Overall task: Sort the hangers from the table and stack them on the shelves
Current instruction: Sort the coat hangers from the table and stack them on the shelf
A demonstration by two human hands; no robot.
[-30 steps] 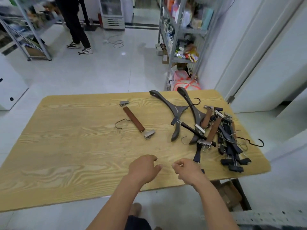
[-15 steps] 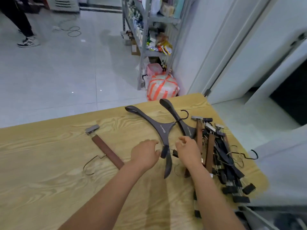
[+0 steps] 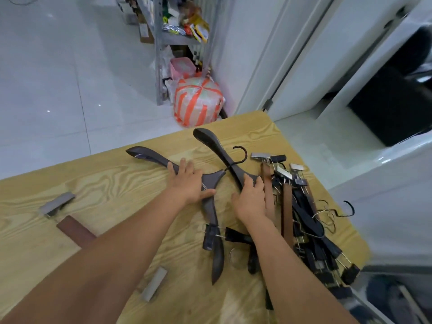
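Two hands are down on the worktop (image 3: pixel 112 183), each on a dark wooden hanger. The left hand's (image 3: pixel 190 183) fingers (image 3: pixel 184 166) lie stretched and nearly straight across the shoulder of the first dark hanger (image 3: pixel 149 155), thumb spread towards three o'clock. From this angle they seem to press on it rather than clasp it. The right hand's (image 3: pixel 251 199) fingers (image 3: pixel 250 183) are curled round the neck of the second dark hanger (image 3: pixel 210 141), gripping it just below its hook (image 3: pixel 240 153).

The first dark hanger runs from ten o'clock under the left hand and bends down towards six o'clock. The second crosses its centre and points to eleven o'clock.

Just beside the right hand at three o'clock lies a tangled heap of clip hangers (image 3: pixel 304 218), brown and black bars with metal clips and wire hooks. It touches the second dark hanger and reaches the worktop's right edge. A black clip piece (image 3: pixel 237 236) lies between the two forearms.

At eight o'clock a brown clip hanger (image 3: pixel 74 231) lies apart, its middle hidden by the left forearm.

Beyond the worktop at twelve o'clock a bundle taped in orange and white (image 3: pixel 198 104) sits on the floor against a metal shelf unit (image 3: pixel 161 43) that holds a pink basket (image 3: pixel 182 66).

Pale lettering (image 3: pixel 203 186) shows on the first dark hanger by the left thumb, too small to read.
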